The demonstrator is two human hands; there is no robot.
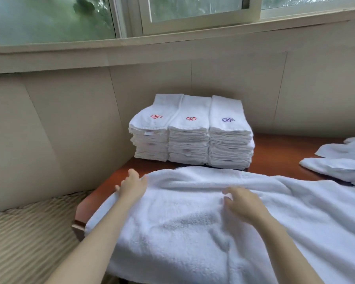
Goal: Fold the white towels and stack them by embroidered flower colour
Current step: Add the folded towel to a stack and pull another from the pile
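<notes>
1. A white towel (193, 222) is seen spread across the near part of the counter (275, 152), its front edge hanging over.
2. The left hand (131, 186) is laid on the towel's far left corner, fingers stretched out.
3. The right hand (242, 201) is set on the towel's middle, fingers bent with tips on the cloth; whether a fold is pinched cannot be told.
4. Three stacks of folded towels (189, 142) are placed side by side at the back: red flowers on two, purple on the right one.
5. Unfolded towels (336, 165) are seen lying at the right.
</notes>
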